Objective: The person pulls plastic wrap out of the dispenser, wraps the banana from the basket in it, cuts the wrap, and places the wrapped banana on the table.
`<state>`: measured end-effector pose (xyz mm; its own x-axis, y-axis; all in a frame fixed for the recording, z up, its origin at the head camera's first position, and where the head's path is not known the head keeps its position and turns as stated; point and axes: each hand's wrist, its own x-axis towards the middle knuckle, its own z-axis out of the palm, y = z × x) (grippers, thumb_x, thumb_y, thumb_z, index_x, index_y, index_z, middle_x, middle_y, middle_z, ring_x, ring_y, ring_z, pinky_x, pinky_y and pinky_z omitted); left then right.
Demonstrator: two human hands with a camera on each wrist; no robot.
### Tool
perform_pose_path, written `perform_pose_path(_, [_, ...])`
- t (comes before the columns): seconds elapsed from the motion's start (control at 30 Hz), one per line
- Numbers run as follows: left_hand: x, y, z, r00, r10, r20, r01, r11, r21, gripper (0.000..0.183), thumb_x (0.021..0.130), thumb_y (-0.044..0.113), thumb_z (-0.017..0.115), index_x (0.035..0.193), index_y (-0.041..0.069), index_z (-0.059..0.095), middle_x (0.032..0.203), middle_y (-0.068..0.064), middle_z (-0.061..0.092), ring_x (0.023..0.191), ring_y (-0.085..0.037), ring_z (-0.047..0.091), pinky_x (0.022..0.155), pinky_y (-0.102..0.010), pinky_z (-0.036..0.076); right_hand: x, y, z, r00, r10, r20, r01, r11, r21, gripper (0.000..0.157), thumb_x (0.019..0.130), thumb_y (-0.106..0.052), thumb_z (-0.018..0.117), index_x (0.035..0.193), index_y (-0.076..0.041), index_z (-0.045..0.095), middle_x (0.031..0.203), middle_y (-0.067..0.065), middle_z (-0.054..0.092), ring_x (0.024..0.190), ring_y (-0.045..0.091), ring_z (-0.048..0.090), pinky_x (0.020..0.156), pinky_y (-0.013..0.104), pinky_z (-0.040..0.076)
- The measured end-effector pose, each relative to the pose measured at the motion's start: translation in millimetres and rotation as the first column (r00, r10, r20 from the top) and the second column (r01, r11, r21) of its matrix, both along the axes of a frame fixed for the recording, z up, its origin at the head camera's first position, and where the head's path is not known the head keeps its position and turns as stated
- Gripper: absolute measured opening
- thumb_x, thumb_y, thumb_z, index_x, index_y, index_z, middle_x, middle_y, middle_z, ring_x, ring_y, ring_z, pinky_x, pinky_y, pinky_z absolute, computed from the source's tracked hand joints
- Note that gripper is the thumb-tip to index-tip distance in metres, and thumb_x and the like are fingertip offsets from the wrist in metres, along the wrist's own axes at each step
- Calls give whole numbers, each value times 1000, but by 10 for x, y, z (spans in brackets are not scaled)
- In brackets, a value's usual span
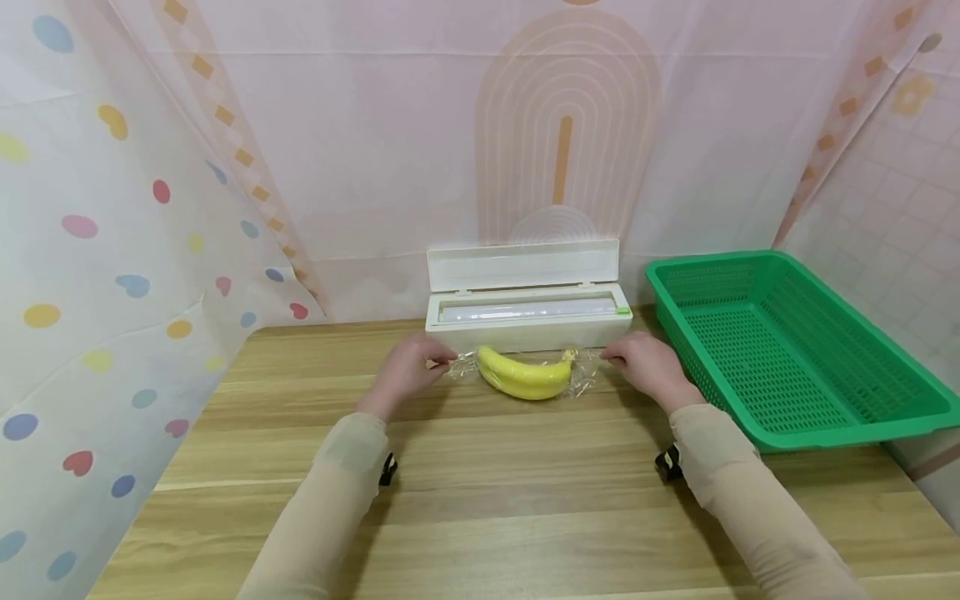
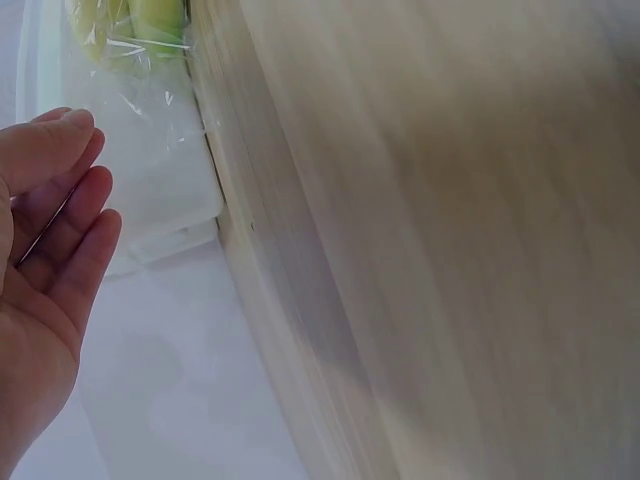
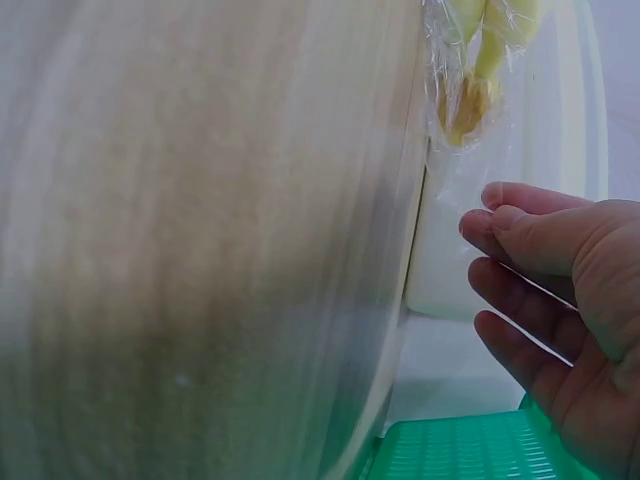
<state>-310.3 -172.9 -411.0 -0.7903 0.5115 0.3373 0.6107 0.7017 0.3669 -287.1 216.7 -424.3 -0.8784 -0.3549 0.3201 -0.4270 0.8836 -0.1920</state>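
Note:
A yellow banana (image 1: 525, 377) lies wrapped in clear cling film (image 1: 583, 373) in front of a long white box. At the banana's left end, my left hand (image 1: 408, 371) pinches the loose film between thumb and fingertips. My right hand (image 1: 647, 365) pinches the film's other end, beside the banana's stem. Both wrist views show thumb and forefinger together, the remaining fingers loosely bent; the thin film at the fingertips is hard to make out. Crinkled film (image 3: 468, 85) covers the stem in the right wrist view.
Behind the banana stands the white dispenser box (image 1: 525, 335), lid up, with a film roll (image 1: 525, 312) inside and a small green piece (image 1: 622, 311) at its right end. A green plastic basket (image 1: 712, 392) is on the right. A patterned curtain hangs behind the wooden table (image 1: 525, 500).

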Motion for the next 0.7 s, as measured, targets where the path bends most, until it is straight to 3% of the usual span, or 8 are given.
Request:
perform_pose_path(0.27, [28,-83,9,995,73,67,-70,996,-47,16,86,3,73,102,1,75,95,-9,72,89,-25,66,84,-44,54,48,-4,34,992,-86,93,85,996,13,18,91,-11,70,107,-7,77,100,10,73,92,30,67,78,47,55])
perform_pose_path(0.37, [64,-78,37,985,155,79,-151,987,-51,17,88,6,72,104,0,74,96,-10,72,89,-26,66,83,-44,54,75,-28,76,987,-115,112,116,993,-2,19,92,-16,70,107,-7,76,99,10,73,91,29,67,77,47,55])
perform_pose_path(0.53, [163,-1,114,942,307,136,-305,952,-35,27,89,12,71,113,-1,70,100,-12,72,91,-27,66,83,-45,54,106,-125,144,991,-93,101,100,992,-71,19,92,-18,69,107,-7,75,101,12,72,94,30,66,78,49,54])
perform_pose_path(0.7, [281,124,195,945,301,131,-300,954,-21,31,89,17,73,114,0,70,106,-14,72,97,-30,66,86,-47,53,140,-255,169,997,-35,63,42,993,-108,22,91,-20,72,108,-6,74,105,12,72,98,32,66,83,50,53])
